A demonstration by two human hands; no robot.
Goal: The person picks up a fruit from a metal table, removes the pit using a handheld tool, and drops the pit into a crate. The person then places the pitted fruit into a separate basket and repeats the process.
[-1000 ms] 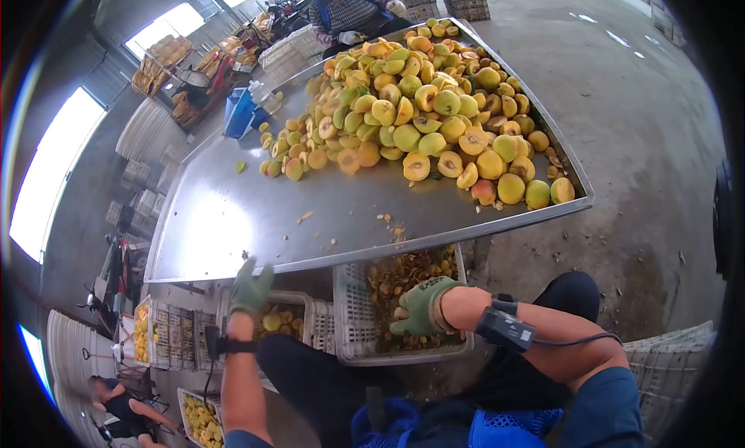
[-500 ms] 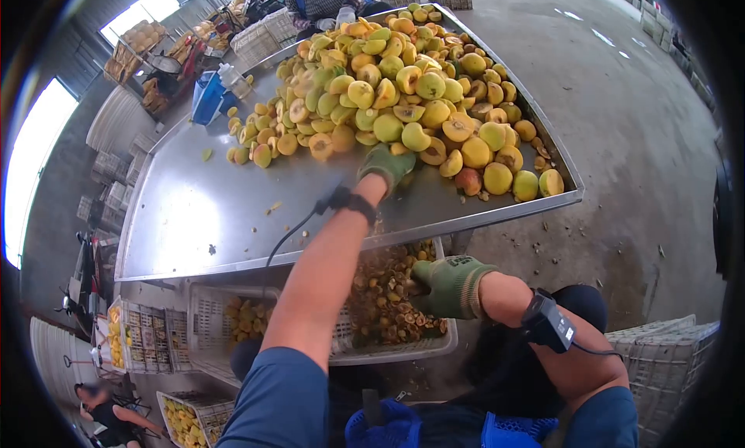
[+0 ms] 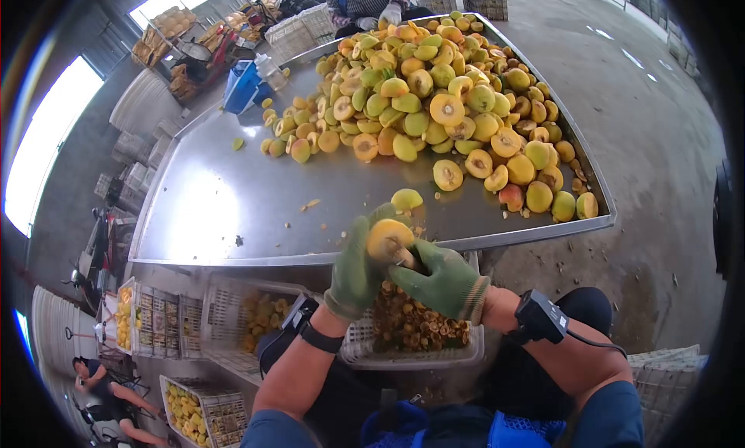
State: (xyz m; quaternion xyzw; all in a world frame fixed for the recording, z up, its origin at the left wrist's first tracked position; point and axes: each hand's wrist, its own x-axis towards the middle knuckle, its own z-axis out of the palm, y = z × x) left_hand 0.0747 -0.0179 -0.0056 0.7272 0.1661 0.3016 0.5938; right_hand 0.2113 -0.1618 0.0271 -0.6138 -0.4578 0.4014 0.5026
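Note:
My left hand (image 3: 355, 268), in a green glove, is closed around a yellow peach half (image 3: 389, 237) just past the near table edge. Up against the fruit is my right hand (image 3: 444, 279), also gloved, thumb and fingers pinched together. A short, brownish-grey end (image 3: 404, 257) shows between that hand and the peach; I cannot tell what it is. Another peach half (image 3: 407, 200) lies on the metal table (image 3: 272, 192) just beyond my hands. Behind it rises a large heap of peaches (image 3: 415, 83), many of them halved. Below my hands stands a crate (image 3: 458, 359) of brown pits and scraps.
Further crates of fruit (image 3: 221, 413) stand at the lower left. A blue container (image 3: 243, 86) and a clear bottle (image 3: 270, 72) are at the table's far left corner. Across the table sits a person with gloved hands (image 3: 380, 19); another person (image 3: 116, 397) is at lower left.
My left hand has come back from the heap to my right hand, now with a peach half in it. My right hand has moved up from over the crate. The view has shifted slightly.

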